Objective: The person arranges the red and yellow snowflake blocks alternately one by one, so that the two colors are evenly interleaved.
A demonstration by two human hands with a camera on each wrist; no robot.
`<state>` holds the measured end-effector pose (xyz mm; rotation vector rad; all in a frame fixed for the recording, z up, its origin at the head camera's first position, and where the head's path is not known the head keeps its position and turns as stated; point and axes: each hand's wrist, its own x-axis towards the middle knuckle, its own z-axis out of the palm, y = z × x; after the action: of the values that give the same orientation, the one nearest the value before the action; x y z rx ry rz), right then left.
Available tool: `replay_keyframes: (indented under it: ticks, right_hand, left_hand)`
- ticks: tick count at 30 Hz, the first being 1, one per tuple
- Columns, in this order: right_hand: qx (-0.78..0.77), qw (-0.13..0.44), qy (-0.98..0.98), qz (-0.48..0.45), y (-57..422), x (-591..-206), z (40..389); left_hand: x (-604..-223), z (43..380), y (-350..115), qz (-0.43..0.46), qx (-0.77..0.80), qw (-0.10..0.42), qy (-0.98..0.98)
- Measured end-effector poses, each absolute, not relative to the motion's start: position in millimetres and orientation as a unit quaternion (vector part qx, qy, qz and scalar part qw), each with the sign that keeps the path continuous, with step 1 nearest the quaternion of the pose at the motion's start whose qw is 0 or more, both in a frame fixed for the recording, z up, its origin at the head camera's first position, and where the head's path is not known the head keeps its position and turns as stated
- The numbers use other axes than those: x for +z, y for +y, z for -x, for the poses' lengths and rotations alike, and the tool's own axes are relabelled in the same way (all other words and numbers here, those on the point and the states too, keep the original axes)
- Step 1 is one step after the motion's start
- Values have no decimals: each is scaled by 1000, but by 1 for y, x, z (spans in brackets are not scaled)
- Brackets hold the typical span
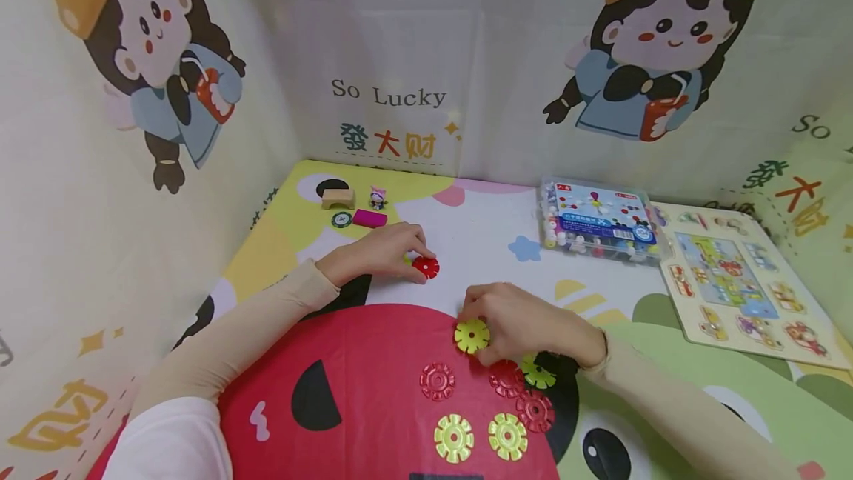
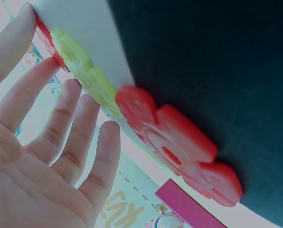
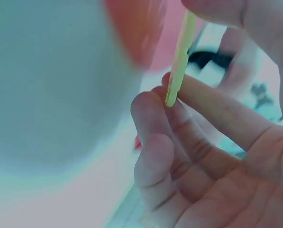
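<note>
Near the centre of the head view, the left hand [image 1: 383, 252] holds a red disc [image 1: 432, 270] between thumb and forefinger, its other fingers extended. Right of centre and lower, the right hand [image 1: 520, 321] pinches a yellow disc [image 1: 470, 345] by the edges – in its wrist view this piece stands edge-on. Below, at the lower middle, lie more notched discs [image 1: 454, 424], red and yellow. In the upper left of the table are a wooden block [image 1: 338, 199] and a magenta block [image 1: 369, 218]; a plastic box [image 1: 603, 217] is at the upper right.
</note>
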<state>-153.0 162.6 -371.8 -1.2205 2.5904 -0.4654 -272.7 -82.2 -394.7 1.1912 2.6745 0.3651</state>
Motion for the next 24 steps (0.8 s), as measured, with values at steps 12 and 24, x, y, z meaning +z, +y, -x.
replay_keyframes:
  ticks: [12,24]
  right_hand:
    - [-153,22,936,316,147,-389,226]
    - [-131,44,944,299,146,-390,225]
  left_hand:
    - [-396,274,-81,-411,111,87,901]
    - [-397,274,-81,-408,114,91,901]
